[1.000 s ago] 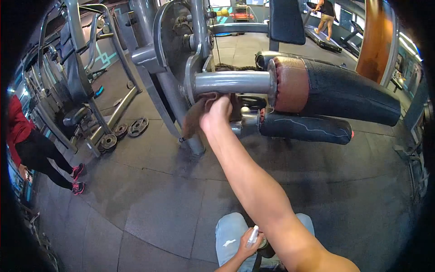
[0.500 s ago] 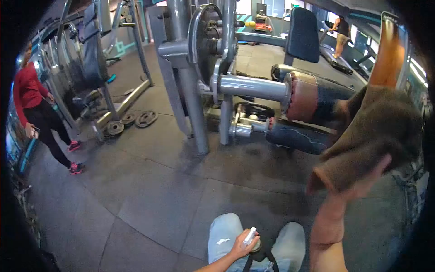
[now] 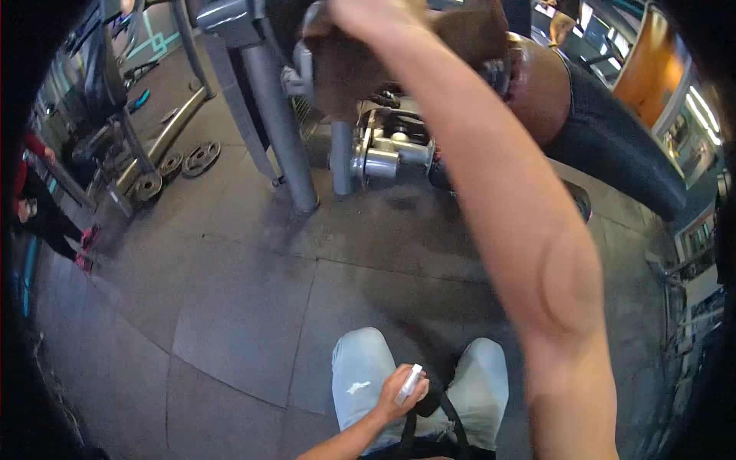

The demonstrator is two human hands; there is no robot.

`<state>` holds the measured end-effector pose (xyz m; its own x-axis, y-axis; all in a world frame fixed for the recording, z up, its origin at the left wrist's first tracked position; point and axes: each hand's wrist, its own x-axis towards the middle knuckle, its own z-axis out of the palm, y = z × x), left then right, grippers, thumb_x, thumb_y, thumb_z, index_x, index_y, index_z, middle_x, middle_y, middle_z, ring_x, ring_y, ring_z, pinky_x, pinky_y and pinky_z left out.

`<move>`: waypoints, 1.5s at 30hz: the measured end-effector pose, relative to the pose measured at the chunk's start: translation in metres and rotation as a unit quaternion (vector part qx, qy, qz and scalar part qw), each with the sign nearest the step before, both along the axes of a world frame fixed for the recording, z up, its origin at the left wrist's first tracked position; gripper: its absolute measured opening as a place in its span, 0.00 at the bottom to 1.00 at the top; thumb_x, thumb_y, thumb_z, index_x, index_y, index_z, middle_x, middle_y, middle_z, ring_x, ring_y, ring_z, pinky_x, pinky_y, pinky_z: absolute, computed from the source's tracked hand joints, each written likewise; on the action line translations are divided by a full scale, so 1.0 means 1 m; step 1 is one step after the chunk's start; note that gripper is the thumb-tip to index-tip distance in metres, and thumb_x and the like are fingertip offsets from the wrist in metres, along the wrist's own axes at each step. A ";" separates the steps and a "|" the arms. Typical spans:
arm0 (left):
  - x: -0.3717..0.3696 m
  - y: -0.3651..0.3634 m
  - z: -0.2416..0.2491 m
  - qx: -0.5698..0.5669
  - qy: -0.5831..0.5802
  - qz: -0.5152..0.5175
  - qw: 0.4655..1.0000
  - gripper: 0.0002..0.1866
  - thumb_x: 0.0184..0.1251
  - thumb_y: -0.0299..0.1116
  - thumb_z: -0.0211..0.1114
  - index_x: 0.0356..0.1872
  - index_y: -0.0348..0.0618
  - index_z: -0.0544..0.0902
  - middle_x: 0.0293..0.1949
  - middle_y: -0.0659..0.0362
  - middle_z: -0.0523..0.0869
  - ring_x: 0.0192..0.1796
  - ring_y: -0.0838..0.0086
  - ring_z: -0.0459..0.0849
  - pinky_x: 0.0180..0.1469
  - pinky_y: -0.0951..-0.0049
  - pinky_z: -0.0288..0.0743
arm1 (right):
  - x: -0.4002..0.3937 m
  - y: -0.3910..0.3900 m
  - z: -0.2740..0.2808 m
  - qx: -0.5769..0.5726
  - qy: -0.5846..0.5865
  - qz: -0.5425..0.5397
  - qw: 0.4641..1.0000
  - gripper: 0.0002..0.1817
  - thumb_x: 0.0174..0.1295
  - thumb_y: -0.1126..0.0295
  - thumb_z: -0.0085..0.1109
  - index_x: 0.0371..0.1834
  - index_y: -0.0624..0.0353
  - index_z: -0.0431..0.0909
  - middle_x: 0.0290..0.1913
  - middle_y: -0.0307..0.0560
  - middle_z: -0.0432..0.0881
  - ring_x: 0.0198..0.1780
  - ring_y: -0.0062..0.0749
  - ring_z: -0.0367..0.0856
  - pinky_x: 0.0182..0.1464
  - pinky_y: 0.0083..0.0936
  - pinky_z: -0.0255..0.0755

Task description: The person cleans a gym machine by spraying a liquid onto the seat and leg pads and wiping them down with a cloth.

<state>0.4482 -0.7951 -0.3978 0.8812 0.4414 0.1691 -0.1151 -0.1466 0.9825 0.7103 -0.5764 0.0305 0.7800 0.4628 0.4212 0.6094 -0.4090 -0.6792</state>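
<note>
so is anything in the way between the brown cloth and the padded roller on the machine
Nothing visible stands between them: the brown cloth at the right hand seems to reach the brown end of the padded roller. The right forearm hides part of that area. The left hand with the bottle is well below.

Brown cloth [image 3: 349, 75] at the grey-framed exercise machine [image 3: 277, 123], white-topped bottle [image 3: 410, 383] nearer.
Blurred and loosely folded, the cloth hangs under the right hand [image 3: 376, 15] on the far side, covering the stretch between the grey metal frame and the reddish-brown band of the black padded roller [image 3: 621, 134], which runs off to the right. The bottle, its top leaning slightly right, is gripped in the left hand [image 3: 395, 392], its lower part mostly hidden.
</note>
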 end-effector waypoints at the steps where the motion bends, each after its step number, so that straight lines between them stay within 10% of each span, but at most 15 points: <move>1: -0.005 -0.004 -0.004 -0.011 0.028 -0.002 1.000 0.09 0.66 0.30 0.70 0.42 0.36 0.83 0.38 0.50 0.84 0.40 0.57 0.85 0.43 0.64 0.79 | 0.016 0.048 0.001 0.054 0.026 -0.021 0.998 0.35 0.77 0.49 0.33 0.68 0.71 0.68 0.70 0.69 0.70 0.72 0.58 0.69 0.74 0.48 0.59; 2: -0.004 -0.002 -0.004 -0.016 0.050 -0.002 0.999 0.10 0.67 0.30 0.70 0.43 0.36 0.83 0.40 0.50 0.85 0.42 0.59 0.86 0.45 0.64 0.79 | 0.026 0.059 0.003 0.018 -0.139 0.065 0.988 0.19 0.63 0.56 0.55 0.48 0.54 0.87 0.52 0.55 0.86 0.56 0.45 0.85 0.54 0.37 0.79; 8: 0.007 -0.006 -0.002 0.025 0.034 0.024 0.999 0.11 0.66 0.32 0.71 0.42 0.36 0.83 0.36 0.51 0.84 0.39 0.62 0.85 0.43 0.65 0.78 | -0.008 -0.012 -0.004 -0.019 -0.111 0.111 0.987 0.24 0.71 0.60 0.48 0.48 0.75 0.82 0.50 0.69 0.84 0.58 0.54 0.83 0.55 0.40 0.80; 10: 0.001 -0.009 -0.005 0.029 0.069 0.017 0.997 0.11 0.66 0.32 0.71 0.41 0.36 0.83 0.36 0.52 0.84 0.38 0.64 0.85 0.42 0.67 0.78 | -0.007 -0.029 -0.082 0.082 -0.505 -0.017 0.859 0.22 0.71 0.63 0.49 0.48 0.77 0.79 0.51 0.71 0.82 0.60 0.54 0.81 0.58 0.40 0.78; 12: -0.002 -0.005 -0.009 0.002 0.090 0.022 0.996 0.11 0.66 0.32 0.71 0.41 0.36 0.83 0.35 0.53 0.84 0.37 0.66 0.85 0.41 0.68 0.77 | -0.014 -0.066 -0.107 0.212 -0.474 0.132 0.844 0.18 0.69 0.66 0.54 0.44 0.78 0.78 0.53 0.70 0.81 0.61 0.55 0.79 0.59 0.39 0.78; 14: -0.003 -0.007 -0.001 -0.001 0.096 0.023 0.995 0.10 0.66 0.32 0.71 0.41 0.37 0.83 0.35 0.55 0.84 0.37 0.71 0.84 0.40 0.70 0.77 | -0.023 -0.113 -0.147 0.210 -0.389 0.162 0.882 0.17 0.68 0.64 0.58 0.37 0.72 0.79 0.47 0.69 0.84 0.53 0.54 0.84 0.53 0.40 0.80; 16: -0.003 -0.009 0.002 -0.029 0.124 0.029 0.991 0.10 0.66 0.31 0.70 0.42 0.37 0.83 0.35 0.56 0.84 0.36 0.72 0.83 0.40 0.70 0.77 | -0.025 -0.162 -0.203 0.133 -0.106 0.092 0.981 0.23 0.72 0.57 0.56 0.28 0.68 0.79 0.25 0.63 0.80 0.28 0.51 0.84 0.34 0.46 0.78; 18: -0.002 -0.009 -0.001 0.007 0.108 0.027 0.994 0.09 0.67 0.31 0.70 0.42 0.37 0.82 0.35 0.56 0.83 0.37 0.73 0.83 0.40 0.71 0.76 | -0.011 -0.220 -0.267 0.168 0.238 0.002 0.957 0.24 0.76 0.53 0.48 0.37 0.66 0.80 0.29 0.59 0.84 0.31 0.50 0.83 0.33 0.47 0.73; 20: -0.003 -0.008 -0.004 0.015 0.110 0.026 0.993 0.09 0.67 0.30 0.69 0.43 0.37 0.82 0.35 0.56 0.83 0.37 0.73 0.83 0.40 0.71 0.76 | -0.020 -0.272 -0.291 0.462 0.563 -0.047 0.684 0.29 0.73 0.47 0.54 0.55 0.69 0.75 0.47 0.50 0.84 0.50 0.42 0.82 0.53 0.44 0.77; 22: -0.003 -0.009 -0.005 -0.004 0.129 0.028 0.991 0.09 0.67 0.30 0.69 0.42 0.36 0.82 0.35 0.56 0.83 0.38 0.73 0.83 0.41 0.72 0.76 | -0.022 -0.313 -0.314 0.530 0.609 -0.107 0.580 0.27 0.71 0.48 0.58 0.57 0.62 0.76 0.56 0.52 0.81 0.58 0.43 0.79 0.62 0.49 0.72; 29: 0.047 0.039 0.077 0.202 0.056 0.057 0.976 0.11 0.67 0.30 0.68 0.46 0.36 0.81 0.38 0.55 0.83 0.41 0.70 0.84 0.45 0.68 0.78 | -0.025 -0.339 -0.275 0.594 0.454 -0.091 0.658 0.30 0.73 0.48 0.54 0.66 0.63 0.71 0.61 0.52 0.79 0.61 0.42 0.78 0.63 0.42 0.73; 31: 0.078 0.073 0.113 0.099 -0.005 0.120 0.988 0.05 0.68 0.27 0.62 0.41 0.38 0.78 0.36 0.59 0.79 0.36 0.77 0.79 0.38 0.73 0.74 | -0.022 -0.337 -0.274 0.601 0.427 -0.054 0.673 0.30 0.77 0.50 0.47 0.67 0.67 0.69 0.62 0.52 0.77 0.64 0.41 0.77 0.66 0.37 0.73; 38: 0.156 0.206 0.160 0.313 -0.081 0.251 0.913 0.05 0.72 0.29 0.62 0.38 0.38 0.79 0.31 0.62 0.79 0.33 0.81 0.75 0.35 0.77 0.70 | -0.023 -0.357 -0.324 0.262 0.135 -0.003 0.956 0.26 0.79 0.71 0.40 0.78 0.63 0.55 0.68 0.57 0.69 0.65 0.42 0.75 0.67 0.36 0.73; 43: 0.169 0.229 0.151 0.302 -0.047 0.270 0.913 0.09 0.68 0.29 0.66 0.31 0.35 0.79 0.24 0.55 0.78 0.26 0.69 0.78 0.32 0.66 0.72 | -0.014 -0.334 -0.314 0.445 0.375 -0.060 0.811 0.28 0.77 0.74 0.46 0.77 0.66 0.55 0.67 0.58 0.70 0.65 0.41 0.75 0.67 0.35 0.72; 45: 0.166 0.227 0.132 0.303 -0.033 0.263 0.915 0.09 0.68 0.29 0.66 0.31 0.35 0.79 0.23 0.55 0.77 0.25 0.69 0.77 0.31 0.65 0.71 | -0.011 -0.314 -0.307 0.434 0.314 -0.054 0.843 0.29 0.75 0.70 0.50 0.76 0.67 0.56 0.67 0.57 0.71 0.65 0.41 0.75 0.67 0.36 0.73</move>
